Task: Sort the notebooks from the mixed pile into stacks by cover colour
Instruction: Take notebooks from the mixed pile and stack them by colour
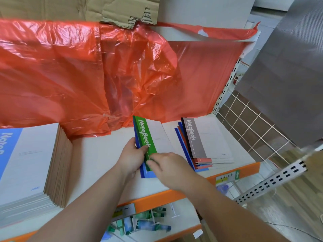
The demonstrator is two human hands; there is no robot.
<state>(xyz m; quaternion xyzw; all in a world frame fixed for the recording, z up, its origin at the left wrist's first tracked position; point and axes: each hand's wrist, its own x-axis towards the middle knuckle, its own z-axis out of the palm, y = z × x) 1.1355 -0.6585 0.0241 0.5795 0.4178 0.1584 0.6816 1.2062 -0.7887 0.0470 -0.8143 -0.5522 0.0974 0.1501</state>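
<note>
Your left hand grips one green notebook atop blue ones, your right hand's fingers touching it, grip unclear, between the blue stack and the mixed pile.

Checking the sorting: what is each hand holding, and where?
Left hand holds the green-topped notebook stack by its left edge; right hand touches its near end, grip unclear.

Bare shelf beside tall stack
</note>
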